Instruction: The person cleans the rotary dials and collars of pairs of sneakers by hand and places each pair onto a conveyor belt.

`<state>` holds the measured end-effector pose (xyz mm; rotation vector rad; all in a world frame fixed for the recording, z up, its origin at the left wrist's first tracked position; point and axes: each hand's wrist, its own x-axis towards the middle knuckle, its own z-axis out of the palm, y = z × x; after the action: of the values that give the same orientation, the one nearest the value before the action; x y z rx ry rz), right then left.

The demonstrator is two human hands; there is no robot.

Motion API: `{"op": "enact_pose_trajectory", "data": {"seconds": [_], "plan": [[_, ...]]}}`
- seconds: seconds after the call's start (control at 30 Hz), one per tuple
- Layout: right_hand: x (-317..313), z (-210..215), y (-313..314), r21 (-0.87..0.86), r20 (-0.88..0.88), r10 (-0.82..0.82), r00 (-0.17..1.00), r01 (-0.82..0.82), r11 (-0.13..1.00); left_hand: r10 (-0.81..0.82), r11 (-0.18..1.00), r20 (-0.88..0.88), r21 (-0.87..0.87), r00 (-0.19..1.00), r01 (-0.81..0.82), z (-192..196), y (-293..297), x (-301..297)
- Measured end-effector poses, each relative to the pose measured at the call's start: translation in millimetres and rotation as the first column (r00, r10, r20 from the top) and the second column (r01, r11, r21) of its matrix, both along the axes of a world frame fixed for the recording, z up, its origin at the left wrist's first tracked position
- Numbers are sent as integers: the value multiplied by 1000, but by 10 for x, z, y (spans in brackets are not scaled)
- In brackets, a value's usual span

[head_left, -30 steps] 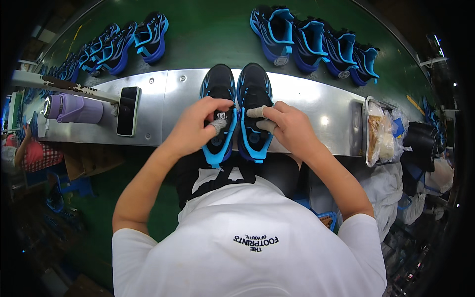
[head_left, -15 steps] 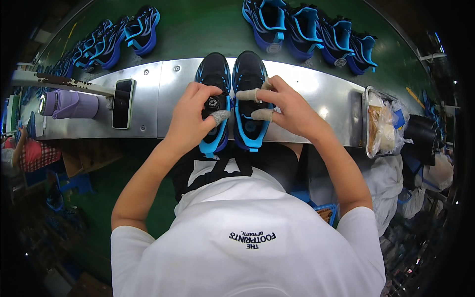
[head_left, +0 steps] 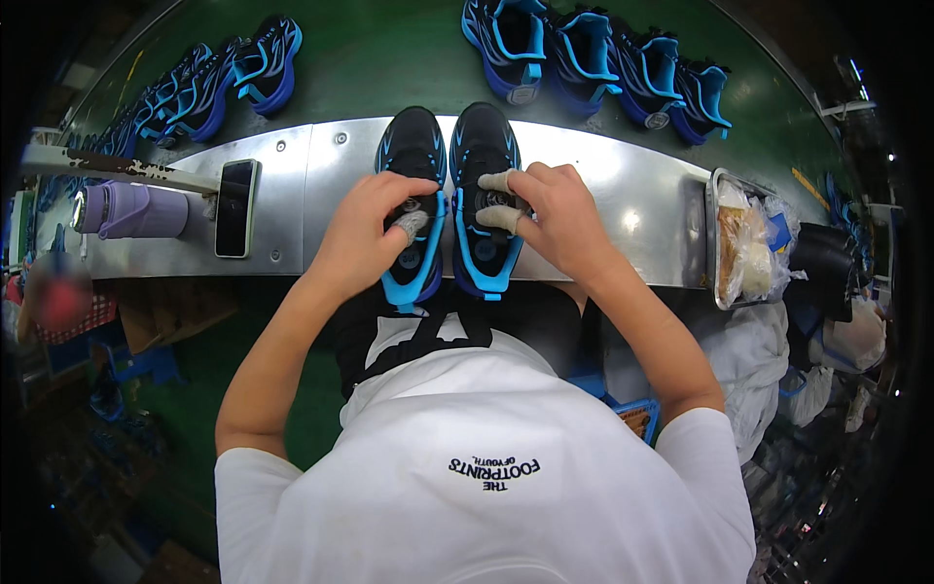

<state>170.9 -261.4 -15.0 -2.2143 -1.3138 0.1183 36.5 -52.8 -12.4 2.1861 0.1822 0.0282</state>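
Two black sneakers with bright blue trim stand side by side on the metal ledge, toes pointing away from me. Over the opening of the left sneaker (head_left: pixel 413 131), my left hand (head_left: pixel 362 226) has its thumb and fingers bent around the tongue, close to a round badge or dial. My right hand (head_left: pixel 559 216) grips the tongue area of the right sneaker (head_left: pixel 484 131), with a similar round piece between thumb and forefinger. Pale finger covers wrap the right thumb and forefinger; a grey one wraps the left thumb. Some fingertips are hidden inside the sneakers.
Beyond the metal ledge (head_left: pixel 623 204), more sneakers stand on a green surface, in a left row (head_left: pixel 268 68) and a right row (head_left: pixel 584 58). A phone (head_left: pixel 236 209) and lilac bottle (head_left: pixel 146 210) lie left. At right sits a metal tray (head_left: pixel 714 243) with plastic-wrapped items.
The whole view has shifted slightly, moving most things a little left. My right thumb and forefinger sit slightly differently on the right sneaker's tongue; both hands stay at the sneakers.
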Motion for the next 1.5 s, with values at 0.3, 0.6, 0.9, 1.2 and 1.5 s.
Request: {"op": "enact_pose_trajectory", "data": {"seconds": [0.3, 0.6, 0.9, 1.2, 1.5], "plan": [[34, -23, -9, -46, -158, -22, 987, 15, 999, -113, 620, -359, -754, 927, -217, 16, -665, -181], [132, -53, 5, 8, -277, 97, 956, -99, 995, 84, 98, -410, -904, 908, -417, -255, -930, -19], [107, -23, -2, 35, -421, 129, 898, -126, 991, 45, 130, -438, -889, 898, -440, -247, -915, 0], [164, -125, -41, 169, -343, 245, 907, -197, 966, 24, 136, -469, -873, 883, -468, -230, -888, 12], [175, -68, -40, 183, -389, 227, 893, -167, 969, 24, 136, -444, -886, 896, -443, -262, -876, -8]]}}
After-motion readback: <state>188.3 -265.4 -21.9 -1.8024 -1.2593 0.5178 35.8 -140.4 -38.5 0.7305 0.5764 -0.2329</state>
